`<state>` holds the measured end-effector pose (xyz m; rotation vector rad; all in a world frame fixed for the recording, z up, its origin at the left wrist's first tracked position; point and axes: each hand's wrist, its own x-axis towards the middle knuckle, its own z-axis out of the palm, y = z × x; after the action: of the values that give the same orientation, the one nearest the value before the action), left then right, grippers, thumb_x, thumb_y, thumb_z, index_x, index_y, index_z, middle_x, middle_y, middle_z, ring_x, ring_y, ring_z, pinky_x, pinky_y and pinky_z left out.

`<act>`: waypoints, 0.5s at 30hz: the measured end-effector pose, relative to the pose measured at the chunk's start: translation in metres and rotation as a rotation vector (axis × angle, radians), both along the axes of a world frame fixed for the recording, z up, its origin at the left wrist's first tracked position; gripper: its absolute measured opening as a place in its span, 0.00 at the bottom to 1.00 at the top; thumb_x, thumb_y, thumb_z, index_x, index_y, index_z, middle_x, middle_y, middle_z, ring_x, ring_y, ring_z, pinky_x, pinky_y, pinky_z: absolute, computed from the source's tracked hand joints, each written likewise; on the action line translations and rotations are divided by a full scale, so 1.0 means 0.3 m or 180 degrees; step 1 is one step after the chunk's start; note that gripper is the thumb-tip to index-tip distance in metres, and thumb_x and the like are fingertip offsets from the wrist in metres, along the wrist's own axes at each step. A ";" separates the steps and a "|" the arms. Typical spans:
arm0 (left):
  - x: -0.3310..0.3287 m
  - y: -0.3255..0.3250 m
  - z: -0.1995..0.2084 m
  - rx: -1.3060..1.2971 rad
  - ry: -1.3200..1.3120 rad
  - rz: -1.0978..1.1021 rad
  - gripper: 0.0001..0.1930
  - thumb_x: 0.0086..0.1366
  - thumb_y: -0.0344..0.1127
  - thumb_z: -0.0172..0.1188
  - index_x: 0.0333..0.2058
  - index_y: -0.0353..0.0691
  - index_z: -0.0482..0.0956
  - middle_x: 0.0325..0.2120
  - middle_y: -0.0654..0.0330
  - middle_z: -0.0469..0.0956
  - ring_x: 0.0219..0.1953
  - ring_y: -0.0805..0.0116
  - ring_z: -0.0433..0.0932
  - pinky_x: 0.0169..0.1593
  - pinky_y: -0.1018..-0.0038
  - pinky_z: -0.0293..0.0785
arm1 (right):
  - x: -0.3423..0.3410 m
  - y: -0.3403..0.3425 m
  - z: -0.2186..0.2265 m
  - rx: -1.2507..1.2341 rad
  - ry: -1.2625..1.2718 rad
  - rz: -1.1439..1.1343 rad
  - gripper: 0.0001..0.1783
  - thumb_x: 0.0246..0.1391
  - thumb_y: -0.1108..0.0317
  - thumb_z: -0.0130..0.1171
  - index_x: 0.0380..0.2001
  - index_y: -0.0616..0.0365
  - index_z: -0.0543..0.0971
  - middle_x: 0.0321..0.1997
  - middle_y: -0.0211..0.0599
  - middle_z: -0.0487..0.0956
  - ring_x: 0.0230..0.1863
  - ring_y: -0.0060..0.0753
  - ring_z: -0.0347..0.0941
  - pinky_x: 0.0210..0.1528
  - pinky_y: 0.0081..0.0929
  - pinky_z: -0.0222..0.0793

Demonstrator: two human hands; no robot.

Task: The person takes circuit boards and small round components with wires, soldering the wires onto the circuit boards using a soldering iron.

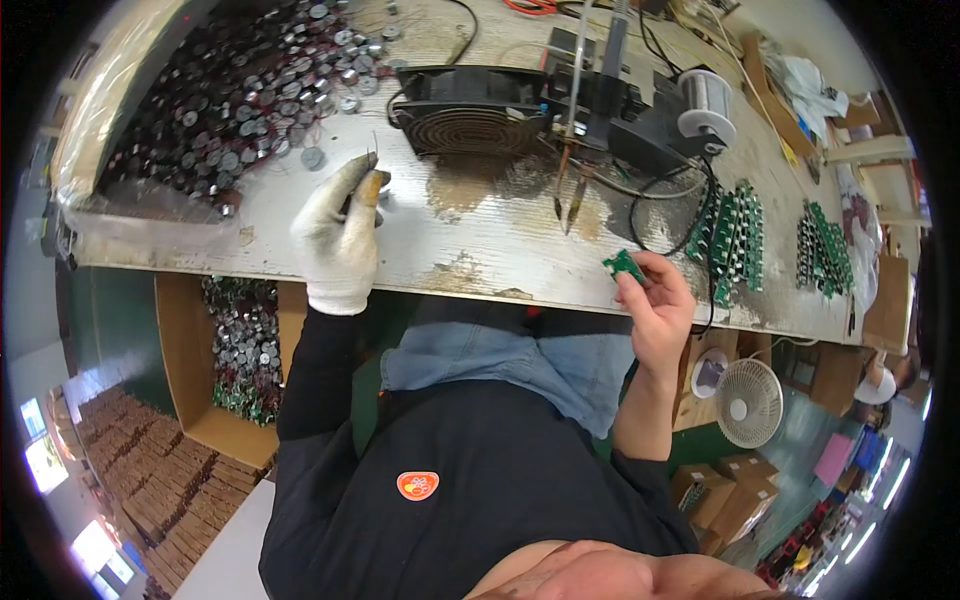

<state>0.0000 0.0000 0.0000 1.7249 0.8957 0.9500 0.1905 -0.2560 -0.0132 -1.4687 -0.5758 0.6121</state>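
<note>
My left hand wears a white glove, its thumb and finger stained yellow-brown and dark. Its fingertips are pinched together, and a thin wire sticks up from them; what else they hold is hidden. Between the thumb and finger of my right hand, which is bare, is a small green circuit board. A big heap of small round silver motors with dark red wires lies at the far left. One loose motor rests beyond the gloved hand.
A black fan stands at the back, beside a soldering machine with two pointed tips and a wire spool. Rows of green circuit boards lie at right. A cardboard box of wired parts sits below left; a white fan, below right.
</note>
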 end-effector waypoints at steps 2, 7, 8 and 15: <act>0.013 -0.036 0.004 -0.0404 -0.0241 -0.0133 0.11 0.63 0.27 0.57 0.44 0.28 0.77 0.30 0.58 0.80 0.24 0.80 0.70 0.28 0.85 0.66 | -0.023 0.018 0.020 -0.0008 0.0319 -0.0080 0.13 0.53 0.81 0.57 0.43 0.68 0.73 0.36 0.33 0.77 0.34 0.18 0.72 0.33 0.15 0.68; 0.056 -0.157 -0.007 -0.1177 -0.0104 -0.0817 0.12 0.64 0.32 0.57 0.42 0.30 0.77 0.30 0.60 0.77 0.26 0.78 0.72 0.30 0.82 0.69 | -0.010 0.038 -0.005 -0.0064 0.0312 0.0190 0.11 0.53 0.81 0.57 0.41 0.68 0.74 0.38 0.33 0.76 0.34 0.19 0.71 0.34 0.15 0.67; 0.073 -0.177 -0.022 -0.1240 -0.0094 -0.0884 0.12 0.65 0.33 0.57 0.41 0.30 0.78 0.30 0.60 0.77 0.27 0.78 0.73 0.31 0.82 0.69 | -0.007 0.040 -0.006 -0.0022 0.0225 0.0254 0.11 0.52 0.81 0.57 0.41 0.67 0.74 0.38 0.33 0.75 0.35 0.19 0.70 0.35 0.16 0.66; 0.144 -0.214 -0.024 -0.0871 0.0422 -0.1431 0.11 0.63 0.33 0.57 0.37 0.28 0.79 0.27 0.59 0.77 0.31 0.76 0.72 0.36 0.80 0.67 | 0.030 0.054 0.045 -0.0716 -0.1424 0.0637 0.13 0.47 0.82 0.57 0.39 0.66 0.76 0.34 0.36 0.73 0.35 0.26 0.69 0.35 0.20 0.64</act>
<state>0.0433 -0.0642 -0.0071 1.6652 0.6440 0.4008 0.1994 -0.2398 0.0003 -1.7893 -1.0383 0.5146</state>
